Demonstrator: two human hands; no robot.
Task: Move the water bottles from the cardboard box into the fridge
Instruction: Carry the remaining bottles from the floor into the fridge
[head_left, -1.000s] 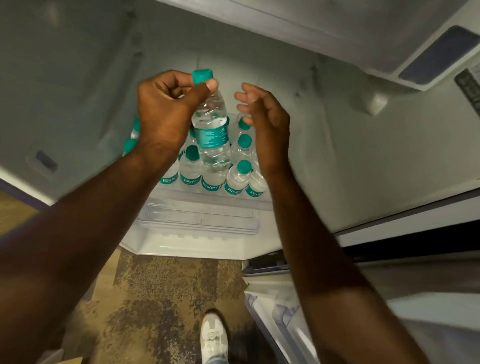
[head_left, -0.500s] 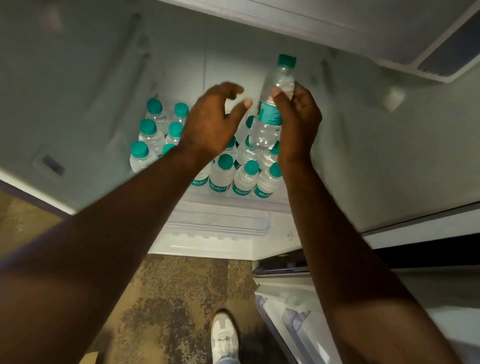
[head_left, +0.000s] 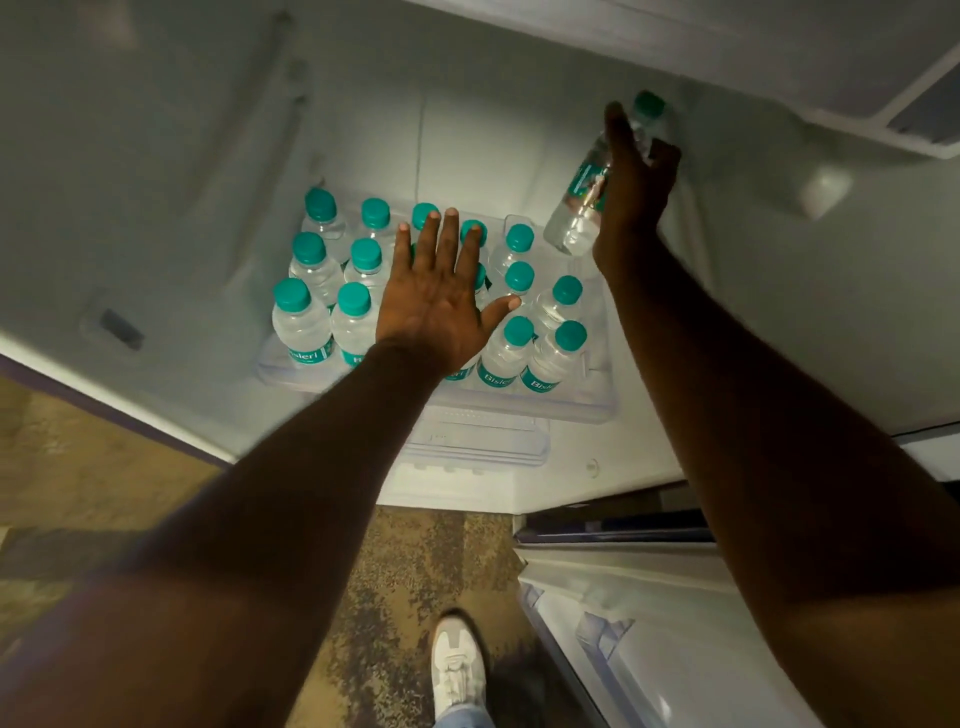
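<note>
Since half a second earlier, the right hand (head_left: 631, 192) had carried the water bottle (head_left: 597, 182) away from the middle of the fridge, out toward 1 o'clock, and the left hand (head_left: 441, 301) had let its curl go and flattened out. The right hand was wrapped round the bottle's labelled waist, with the teal cap pointing up and away and the base tilted down toward the back right corner of the clear shelf tray (head_left: 602, 405). The left hand was spread, palm down, fingers splayed over the caps of the standing bottles (head_left: 332, 291) at the centre; whether it touched them I could not tell. Those bottles stood upright in close rows filling most of the tray, with a gap at about 2 o'clock, beside the rightmost caps.

The bottle looked small, full and light enough for one hand. Its thin plastic wall would likely dent under a hard squeeze and could be slick, so the label band or the stiffer shoulder below the cap seemed the surest hold.
</note>
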